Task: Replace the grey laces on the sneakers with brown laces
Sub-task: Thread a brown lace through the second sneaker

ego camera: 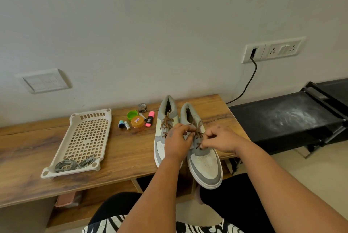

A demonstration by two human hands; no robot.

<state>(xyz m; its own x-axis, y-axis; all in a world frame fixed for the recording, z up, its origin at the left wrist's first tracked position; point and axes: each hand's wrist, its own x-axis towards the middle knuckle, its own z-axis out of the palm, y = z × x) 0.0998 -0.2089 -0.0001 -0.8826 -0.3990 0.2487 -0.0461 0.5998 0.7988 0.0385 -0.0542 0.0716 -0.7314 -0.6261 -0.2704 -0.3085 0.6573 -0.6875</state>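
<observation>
Two hands' fingers (190,129) round brown lace (197,132) above right sneaker (205,163)

On the wooden table (120,149) a cream perforated tray (84,134) sat well left, and beyond it clustered a green cap (131,115), an orange-lidded jar (137,122), a pink highlighter (149,119), batteries (127,125) and a small tape roll (142,107). Up on the wall, a socket panel (273,50) fed a black cable (248,82) down behind the table, right beside a black rack (290,117).

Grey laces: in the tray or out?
In. Both grey lace bundles lie coiled at the near end of the white perforated tray.
</observation>
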